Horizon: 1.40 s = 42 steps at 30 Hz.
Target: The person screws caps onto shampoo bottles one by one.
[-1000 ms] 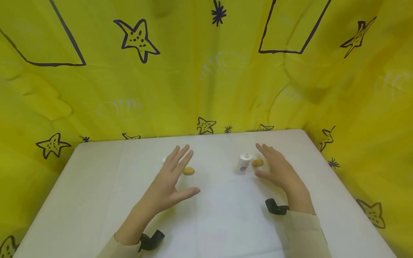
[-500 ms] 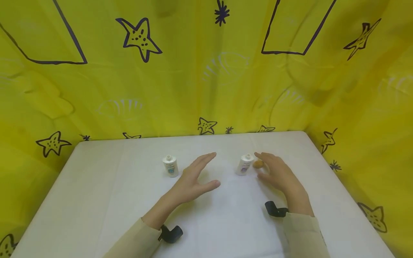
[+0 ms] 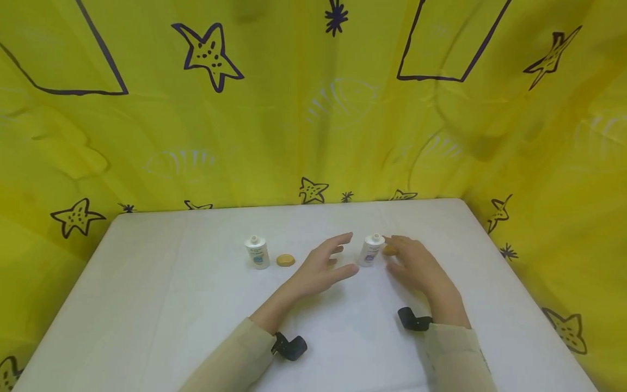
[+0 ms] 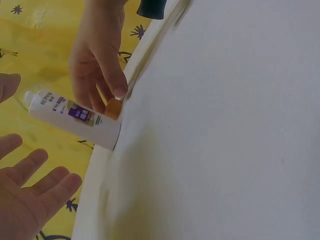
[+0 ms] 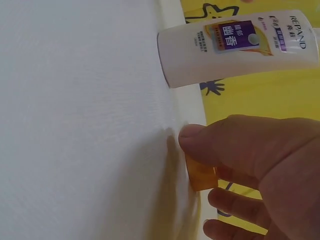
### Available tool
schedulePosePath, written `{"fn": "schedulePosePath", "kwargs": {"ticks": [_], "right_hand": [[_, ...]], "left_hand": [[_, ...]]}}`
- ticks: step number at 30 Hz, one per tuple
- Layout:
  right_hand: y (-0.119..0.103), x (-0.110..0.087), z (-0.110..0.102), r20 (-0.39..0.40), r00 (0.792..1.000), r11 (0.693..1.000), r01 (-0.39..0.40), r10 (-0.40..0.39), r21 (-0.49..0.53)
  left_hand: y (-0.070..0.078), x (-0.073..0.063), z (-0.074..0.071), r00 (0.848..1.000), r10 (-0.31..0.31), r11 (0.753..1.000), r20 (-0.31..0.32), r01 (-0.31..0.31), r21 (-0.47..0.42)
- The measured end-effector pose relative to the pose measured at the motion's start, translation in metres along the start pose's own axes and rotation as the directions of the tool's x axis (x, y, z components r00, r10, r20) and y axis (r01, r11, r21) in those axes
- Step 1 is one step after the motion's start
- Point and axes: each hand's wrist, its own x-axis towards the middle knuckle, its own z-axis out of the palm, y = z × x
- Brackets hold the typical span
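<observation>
My left hand reaches in from the left toward a white bottle with a purple label. Its fingers and thumb are spread apart, with nothing held, just short of the bottle. The bottle stands upright, its narrow neck bare. Right of it, my right hand is around a small orange cap on the table. The thumb overlaps the cap in the right wrist view, with fingers beyond it; a gap between thumb and fingertips shows from the head. Contact is hard to tell.
Another white bottle, with a teal label, stands upright on the left, neck bare. Beside it lies a second orange cap. The white table ends at a yellow curtain with drawn starfish.
My left hand has moved right, away from the left bottle and its cap, toward the purple-labelled bottle. My right hand has shifted slightly left, its fingers nearer the right cap.
</observation>
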Motion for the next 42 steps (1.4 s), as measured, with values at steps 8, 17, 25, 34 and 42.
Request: {"fn": "schedulePosePath", "kwargs": {"ticks": [8, 17, 25, 34, 42], "right_hand": [[0.001, 0.0, 0.002, -0.017, 1.0, 0.999, -0.026, 0.026, -0.032], [0.001, -0.001, 0.003, -0.046, 0.999, 0.998, -0.025, 0.022, -0.055], [-0.004, -0.002, 0.004, -0.067, 0.997, 0.999, -0.042, 0.04, -0.031], [-0.007, -0.003, 0.0, -0.083, 0.993, 0.996, -0.088, 0.087, -0.004], [-0.011, -0.003, -0.011, -0.169, 0.985, 1.0, 0.022, -0.02, 0.011]], "left_hand": [[0.004, 0.024, 0.024, 0.999, 0.014, 1.0, -0.037, -0.015, -0.008], [0.002, 0.036, 0.038, 0.998, 0.013, 1.0, -0.065, -0.013, -0.007], [-0.003, 0.044, 0.043, 0.992, 0.051, 0.998, -0.116, -0.054, -0.029], [-0.011, 0.051, 0.048, 0.988, 0.05, 0.998, -0.143, -0.043, 0.05], [-0.015, 0.054, 0.047, 0.979, 0.088, 0.992, -0.182, -0.071, 0.101]]}}
